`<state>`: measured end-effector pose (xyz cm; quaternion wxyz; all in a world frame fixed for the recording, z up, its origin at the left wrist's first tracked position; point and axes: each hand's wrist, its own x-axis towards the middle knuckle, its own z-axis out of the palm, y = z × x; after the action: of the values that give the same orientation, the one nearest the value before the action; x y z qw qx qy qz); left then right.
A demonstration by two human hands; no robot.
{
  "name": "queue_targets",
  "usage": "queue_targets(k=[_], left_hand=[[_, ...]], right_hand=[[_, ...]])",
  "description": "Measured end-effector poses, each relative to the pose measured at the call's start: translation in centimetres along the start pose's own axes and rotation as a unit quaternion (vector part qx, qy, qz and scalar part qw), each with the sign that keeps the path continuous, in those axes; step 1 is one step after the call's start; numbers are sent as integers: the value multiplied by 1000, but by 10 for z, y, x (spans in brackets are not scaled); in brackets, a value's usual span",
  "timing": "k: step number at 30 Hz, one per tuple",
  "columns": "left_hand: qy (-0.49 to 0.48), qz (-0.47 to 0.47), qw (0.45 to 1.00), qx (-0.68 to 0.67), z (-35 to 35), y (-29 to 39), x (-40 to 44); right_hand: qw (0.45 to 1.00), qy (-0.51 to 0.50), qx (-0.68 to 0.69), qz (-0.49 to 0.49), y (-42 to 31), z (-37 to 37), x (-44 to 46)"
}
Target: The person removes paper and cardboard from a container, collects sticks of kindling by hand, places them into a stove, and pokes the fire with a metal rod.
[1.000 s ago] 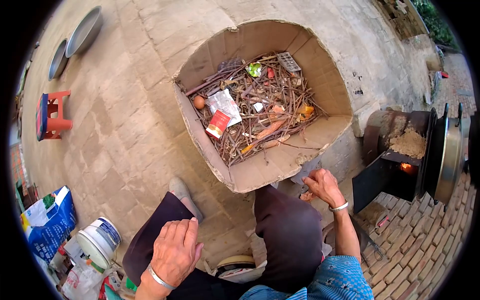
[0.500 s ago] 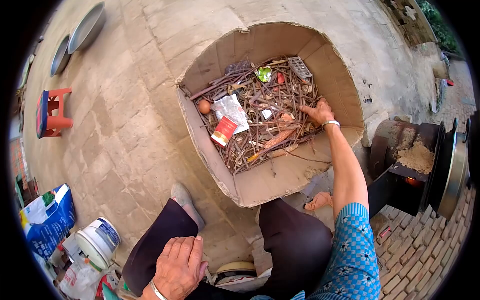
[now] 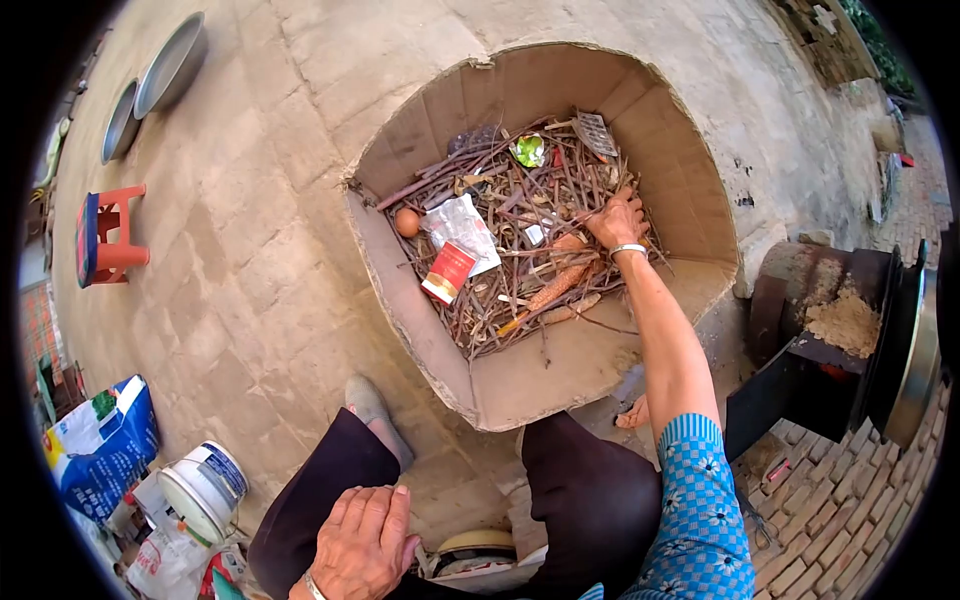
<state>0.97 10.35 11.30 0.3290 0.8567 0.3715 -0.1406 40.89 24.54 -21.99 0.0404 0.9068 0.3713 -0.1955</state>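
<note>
A cardboard box (image 3: pixel 520 390) holds many thin brown sticks (image 3: pixel 520 200), a red packet (image 3: pixel 449 272), a white wrapper (image 3: pixel 462 232), a green wrapper (image 3: pixel 528 150) and a brown round object (image 3: pixel 407 222). My right hand (image 3: pixel 617 220) reaches inside at the box's right side, its fingers curled down onto the sticks; what they grip, if anything, is hidden. Corn cobs (image 3: pixel 556 287) lie just below and left of it. My left hand (image 3: pixel 362 540) rests on my left knee, palm down, fingers stretched out, holding nothing.
To the right of the box is a metal stove (image 3: pixel 790 295) with its black door (image 3: pixel 760 400) swung out. Two metal basins (image 3: pixel 172 65) and a red stool (image 3: pixel 121 235) are at the left. A white bucket (image 3: pixel 205 490) and a blue bag (image 3: pixel 105 450) lie lower left.
My right hand has gone from beside the box into it, then slightly left over the sticks, with its fingers now curled. My left hand has stayed on the knee.
</note>
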Motion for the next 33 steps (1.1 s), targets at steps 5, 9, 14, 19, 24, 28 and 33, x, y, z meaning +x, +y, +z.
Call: queue_targets(k=[5,9,14,19,24,28,33], left_hand=[[2,-1,1000,0,0,-1,-2],[8,9,1000,-15,-1,-1,-4],[7,6,1000,-9,-3,-1,-4],[28,19,999,-11,-4,3,-8],[49,24,998,-3,-2,5,-11],[76,41,996,-1,4,3,-17],[101,44,994,3,7,3,-23]], right_hand=[[989,17,143,-29,22,-13,10],[994,59,86,-19,25,-1,4],[993,72,92,-19,26,-4,7],[984,121,120,-43,26,-23,-9],[972,165,163,-38,22,-47,-26],[964,179,191,-44,13,-80,-44],[938,170,295,-70,-4,-130,-69]])
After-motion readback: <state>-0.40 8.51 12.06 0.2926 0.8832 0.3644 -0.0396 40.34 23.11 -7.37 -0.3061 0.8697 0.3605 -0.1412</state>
